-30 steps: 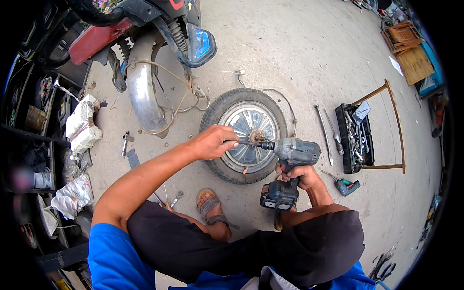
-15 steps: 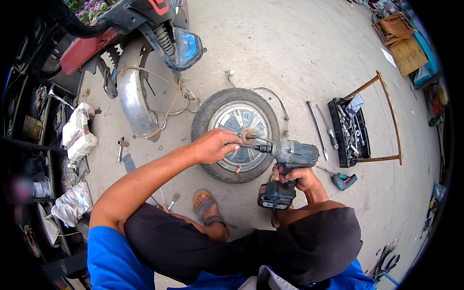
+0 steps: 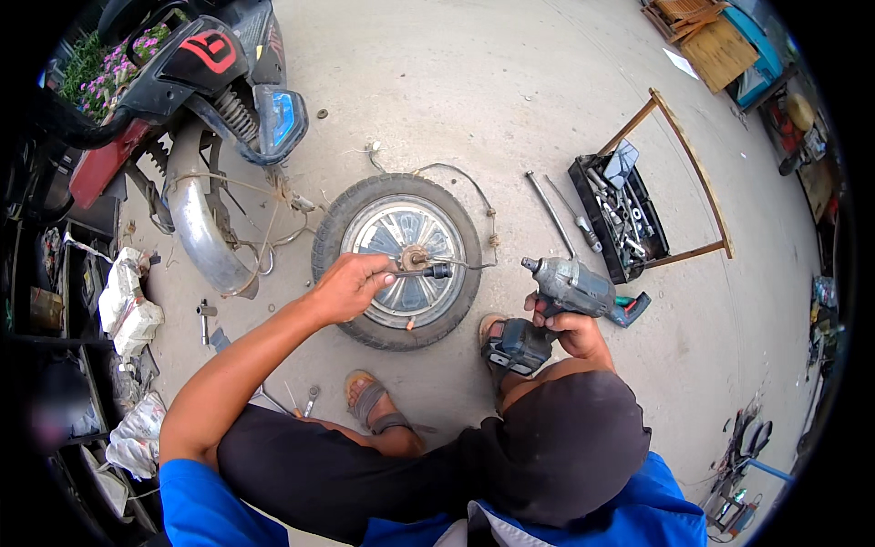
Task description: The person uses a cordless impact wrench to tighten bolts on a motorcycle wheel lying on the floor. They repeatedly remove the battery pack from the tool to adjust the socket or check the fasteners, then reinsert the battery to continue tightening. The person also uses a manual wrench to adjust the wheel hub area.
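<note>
My left hand (image 3: 354, 290) holds a dark socket with a bit shaft (image 3: 432, 272) over the hub (image 3: 414, 257) of a wheel with tyre (image 3: 342, 219) lying flat on the concrete. My right hand (image 3: 574, 330) grips a cordless impact wrench (image 3: 572, 288), whose bare square drive points left, apart from the socket. Its battery (image 3: 516, 346) hangs below. A cable (image 3: 456, 167) runs out around the wheel. Right of the wheel lie a long bar (image 3: 550, 208) and a black toolbox (image 3: 606, 219) of sockets and wrenches.
A scooter's mudguard (image 3: 205, 228) and fork stand upper left, beside dark shelving (image 3: 87, 346) with wrappings. A socket tool (image 3: 206, 319) lies on the left. A wooden frame (image 3: 693, 164) leans by the toolbox. Wooden boards (image 3: 720, 50) lie upper right.
The impact wrench has separated from the socket in my left hand and moved right. My left hand has shifted slightly left, and the view has turned.
</note>
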`<state>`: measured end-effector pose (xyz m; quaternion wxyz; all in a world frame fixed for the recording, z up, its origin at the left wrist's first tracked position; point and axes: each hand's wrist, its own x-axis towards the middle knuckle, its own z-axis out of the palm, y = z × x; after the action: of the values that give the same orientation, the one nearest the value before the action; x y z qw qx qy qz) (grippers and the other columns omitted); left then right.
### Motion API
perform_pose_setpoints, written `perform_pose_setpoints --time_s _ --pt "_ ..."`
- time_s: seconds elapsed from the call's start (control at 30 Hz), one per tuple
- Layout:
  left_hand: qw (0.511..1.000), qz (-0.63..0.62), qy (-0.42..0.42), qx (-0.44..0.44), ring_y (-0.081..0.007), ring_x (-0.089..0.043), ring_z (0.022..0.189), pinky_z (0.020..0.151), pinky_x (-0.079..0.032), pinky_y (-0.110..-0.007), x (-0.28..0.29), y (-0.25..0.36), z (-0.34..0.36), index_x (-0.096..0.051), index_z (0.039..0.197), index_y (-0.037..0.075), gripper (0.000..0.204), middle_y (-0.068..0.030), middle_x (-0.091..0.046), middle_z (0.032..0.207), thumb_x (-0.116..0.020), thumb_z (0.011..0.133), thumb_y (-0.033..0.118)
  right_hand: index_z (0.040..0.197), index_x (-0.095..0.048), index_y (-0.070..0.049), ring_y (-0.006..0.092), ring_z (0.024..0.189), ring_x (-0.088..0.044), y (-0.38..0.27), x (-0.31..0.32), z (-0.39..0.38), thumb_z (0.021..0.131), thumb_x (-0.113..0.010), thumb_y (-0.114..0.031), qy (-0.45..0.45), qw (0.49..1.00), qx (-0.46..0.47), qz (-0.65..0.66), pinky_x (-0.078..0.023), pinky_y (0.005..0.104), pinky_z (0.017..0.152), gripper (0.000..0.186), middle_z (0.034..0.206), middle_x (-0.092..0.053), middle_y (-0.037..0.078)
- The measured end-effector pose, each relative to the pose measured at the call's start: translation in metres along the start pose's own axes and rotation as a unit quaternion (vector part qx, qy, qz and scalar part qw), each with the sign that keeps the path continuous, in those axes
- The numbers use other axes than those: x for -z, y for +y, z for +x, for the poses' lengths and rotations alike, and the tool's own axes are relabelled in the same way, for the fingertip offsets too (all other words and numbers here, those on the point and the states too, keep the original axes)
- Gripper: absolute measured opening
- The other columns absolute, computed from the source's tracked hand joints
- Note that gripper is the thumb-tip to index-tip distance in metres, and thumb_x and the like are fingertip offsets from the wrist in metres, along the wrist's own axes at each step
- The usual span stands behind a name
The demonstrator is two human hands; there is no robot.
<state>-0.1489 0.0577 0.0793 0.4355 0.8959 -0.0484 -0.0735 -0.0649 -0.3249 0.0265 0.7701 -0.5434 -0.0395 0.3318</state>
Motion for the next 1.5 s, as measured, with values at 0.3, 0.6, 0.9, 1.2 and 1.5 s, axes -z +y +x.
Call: perform_pose_setpoints --time_s 0.3,0.6,0.9,1.2,1.5 --pt "0.996 -0.032 -0.016 0.077 -0.0166 -0.05 0.057 0.057 -0.044 -0.034 -0.004 -0.009 -0.01 -0.064 0.096 -0.002 0.013 -0.0106 -0.055 0.062 -0.061 0.095 0.011 0.105 -0.067 -0.002 0.0162 0.088 -0.059 0.018 0.088 -0.063 0.068 -0.063 -0.003 0.271 0.946 0.095 -0.15 -0.047 0.031 0.083 0.037 0.099 -0.067 0.006" --pt "0.996 -0.017 -0.04 0.082 -0.0143 -0.052 0.057 0.057 -0.045 -0.033 -0.012 0.0 0.004 -0.066 0.095 -0.002 0.013 -0.0088 -0.056 0.062 -0.061 0.095 0.01 0.109 -0.07 -0.004 0.015 0.092 -0.063 0.068 0.168 -0.092 0.077 -0.07 -0.002 0.385 0.885 0.152 -0.212 -0.049 0.0306 0.086 0.032 0.1 -0.069 0.002" --pt "0.996 -0.013 -0.053 0.068 -0.0152 -0.054 0.058 0.058 -0.046 -0.033 -0.014 0.01 0.01 -0.067 0.098 -0.001 0.013 -0.0089 -0.057 0.063 -0.062 0.095 0.01 0.117 -0.068 -0.005 0.0171 0.104 -0.063 0.104 0.176 -0.129 0.083 -0.075 -0.006 0.429 0.881 0.13 -0.152 -0.047 0.0328 0.095 0.035 0.112 -0.07 0.004" --pt "0.997 -0.008 -0.073 0.037 -0.0215 -0.056 0.06 0.061 -0.046 -0.036 -0.018 0.015 0.013 -0.066 0.098 -0.001 0.013 -0.0144 -0.059 0.068 -0.063 0.093 0.011 0.131 -0.06 -0.007 0.0181 0.117 -0.057 0.093 0.162 -0.152 0.088 -0.068 -0.008 0.418 0.888 0.152 -0.116 -0.043 0.0355 0.101 0.044 0.125 -0.065 0.004" --pt "0.993 0.034 -0.096 -0.052 -0.0256 -0.058 0.062 0.06 -0.045 -0.038 -0.028 0.025 0.017 -0.064 0.094 -0.001 0.011 -0.0154 -0.057 0.068 -0.062 0.093 0.009 0.079 -0.063 0.002 0.0162 0.067 -0.061 0.08 0.068 -0.122 0.085 -0.07 -0.023 0.309 0.896 -0.158 -0.275 -0.05 0.0296 0.062 0.026 0.069 -0.063 0.004"
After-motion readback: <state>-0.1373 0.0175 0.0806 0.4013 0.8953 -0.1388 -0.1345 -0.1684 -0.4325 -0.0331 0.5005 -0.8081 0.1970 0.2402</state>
